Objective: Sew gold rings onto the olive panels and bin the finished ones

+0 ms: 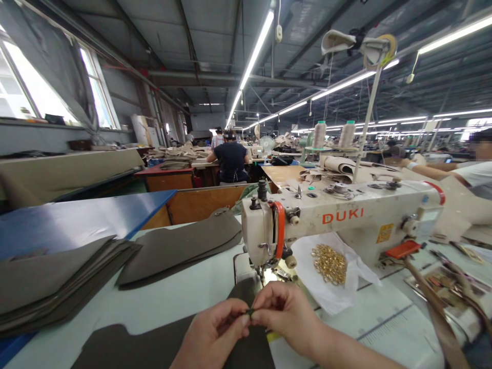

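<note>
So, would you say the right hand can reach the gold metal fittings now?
Probably yes: the gold metal fittings lie uncovered on white sheeting near the right hand, though it pinches a small dark piece.

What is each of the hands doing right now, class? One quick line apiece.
Left hand: closed, thumb and forefinger pinching a small dark-green piece.
Right hand: closed, fingertips pinching the same piece.

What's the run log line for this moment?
left hand + right hand: pinching small dark piece | below: dark panel | ahead: sewing machine | nearby: gold-coloured metal pieces
</note>
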### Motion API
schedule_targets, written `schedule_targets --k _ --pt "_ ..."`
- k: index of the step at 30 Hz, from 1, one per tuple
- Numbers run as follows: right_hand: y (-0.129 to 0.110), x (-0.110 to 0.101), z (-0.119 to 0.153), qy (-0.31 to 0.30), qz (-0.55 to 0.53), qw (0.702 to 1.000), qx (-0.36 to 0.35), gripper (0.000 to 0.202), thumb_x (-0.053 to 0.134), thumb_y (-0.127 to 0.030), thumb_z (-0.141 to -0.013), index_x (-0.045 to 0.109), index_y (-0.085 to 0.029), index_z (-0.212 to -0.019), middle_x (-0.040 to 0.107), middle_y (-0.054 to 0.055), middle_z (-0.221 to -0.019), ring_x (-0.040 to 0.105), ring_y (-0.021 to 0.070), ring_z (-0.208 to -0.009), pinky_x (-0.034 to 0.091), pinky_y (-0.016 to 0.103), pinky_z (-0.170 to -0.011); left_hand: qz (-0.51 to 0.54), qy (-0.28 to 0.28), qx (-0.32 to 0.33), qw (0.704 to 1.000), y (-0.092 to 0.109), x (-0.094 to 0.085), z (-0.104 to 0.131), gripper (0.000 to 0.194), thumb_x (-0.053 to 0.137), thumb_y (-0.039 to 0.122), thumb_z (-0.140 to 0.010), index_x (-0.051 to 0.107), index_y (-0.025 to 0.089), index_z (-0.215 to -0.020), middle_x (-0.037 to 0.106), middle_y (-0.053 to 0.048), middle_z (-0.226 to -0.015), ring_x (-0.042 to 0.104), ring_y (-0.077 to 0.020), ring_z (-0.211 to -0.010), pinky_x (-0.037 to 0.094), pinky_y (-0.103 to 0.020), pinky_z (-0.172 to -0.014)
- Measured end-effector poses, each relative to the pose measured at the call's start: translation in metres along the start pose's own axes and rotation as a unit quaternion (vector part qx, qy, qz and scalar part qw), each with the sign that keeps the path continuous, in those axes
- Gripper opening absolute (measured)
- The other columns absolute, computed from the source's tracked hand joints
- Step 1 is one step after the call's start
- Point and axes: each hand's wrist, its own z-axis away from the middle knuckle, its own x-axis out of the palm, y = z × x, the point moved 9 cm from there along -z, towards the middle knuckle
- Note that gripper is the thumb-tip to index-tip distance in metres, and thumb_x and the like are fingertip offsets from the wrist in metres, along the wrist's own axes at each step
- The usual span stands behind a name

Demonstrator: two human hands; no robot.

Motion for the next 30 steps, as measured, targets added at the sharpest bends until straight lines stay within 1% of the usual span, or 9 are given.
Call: schedule_targets --k 5,9,13,17,23,27,30 --pt "0.007 -0.001 0.0 -0.03 0.001 0.999 0.034 0.04 0.082 -0.044 -0.057 0.061 -0.015 -0.075 0.062 -0.002 -0.064 0.06 0.0111 -0.061 0.046 0.024 -0.061 -0.013 0.002 0.014 1.0 -0.001 -0.002 -0.001 0.023 0.054 0.037 -0.08 0.068 0.019 -0.081 0.067 -0.002 -0.072 0.063 -0.0181 -0.072 0.048 -0.024 -0.068" --pt "0.011 -0.001 0.0 -0.026 0.032 0.998 0.042 0.041 0.079 -0.049 -0.059 0.063 -0.015 -0.074 0.062 -0.001 -0.062 0.06 0.0108 -0.058 0.046 0.024 -0.059 -0.008 -0.001 0.027 1.0 0.0 -0.001 -0.001 0.022 0.054 0.036 -0.08 0.068 0.02 -0.08 0.068 -0.002 -0.073 0.063 -0.018 -0.072 0.048 -0.024 -0.068" --pt "0.005 -0.001 0.0 -0.011 0.061 0.998 0.011 0.033 0.078 -0.043 -0.063 0.063 -0.014 -0.071 0.063 -0.001 -0.058 0.057 0.009 -0.053 0.043 0.021 -0.054 -0.008 -0.006 0.021 1.0 0.003 0.0 0.0 0.019 0.055 0.034 -0.078 0.069 0.02 -0.077 0.069 -0.001 -0.074 0.063 -0.0182 -0.074 0.048 -0.023 -0.069" --pt "0.0 -0.001 0.001 -0.007 0.095 0.995 -0.021 0.023 0.074 -0.035 -0.068 0.063 -0.015 -0.07 0.063 -0.001 -0.058 0.058 0.0103 -0.054 0.043 0.021 -0.052 -0.013 -0.01 0.008 1.0 0.005 0.001 0.0 0.02 0.055 0.036 -0.079 0.068 0.021 -0.077 0.07 0.0 -0.076 0.064 -0.0185 -0.076 0.047 -0.022 -0.07" --pt "-0.001 0.001 0.002 -0.02 0.085 0.996 0.001 0.022 0.076 -0.033 -0.066 0.064 -0.015 -0.071 0.063 -0.001 -0.061 0.058 0.0108 -0.057 0.044 0.022 -0.056 -0.089 0.01 0.041 0.995 0.011 -0.002 0.003 0.022 0.051 0.038 -0.083 0.066 0.023 -0.077 0.07 0.0 -0.075 0.064 -0.0183 -0.074 0.046 -0.021 -0.067" --pt "-0.001 0.003 0.003 -0.028 0.07 0.997 0.011 0.025 0.075 -0.037 -0.066 0.066 -0.014 -0.072 0.062 -0.001 -0.062 0.057 0.0099 -0.056 0.043 0.023 -0.056 -0.116 0.015 0.058 0.991 0.012 -0.003 0.003 0.021 0.05 0.037 -0.084 0.065 0.024 -0.077 0.069 0.001 -0.074 0.064 -0.018 -0.073 0.045 -0.021 -0.067" --pt "-0.003 0.003 0.003 -0.033 0.088 0.996 0.007 0.025 0.072 -0.038 -0.068 0.065 -0.015 -0.071 0.061 -0.001 -0.06 0.056 0.0097 -0.055 0.043 0.022 -0.055 -0.123 0.017 0.059 0.99 0.011 -0.003 0.003 0.022 0.049 0.037 -0.084 0.066 0.025 -0.076 0.069 0.001 -0.072 0.064 -0.0178 -0.071 0.045 -0.021 -0.067"
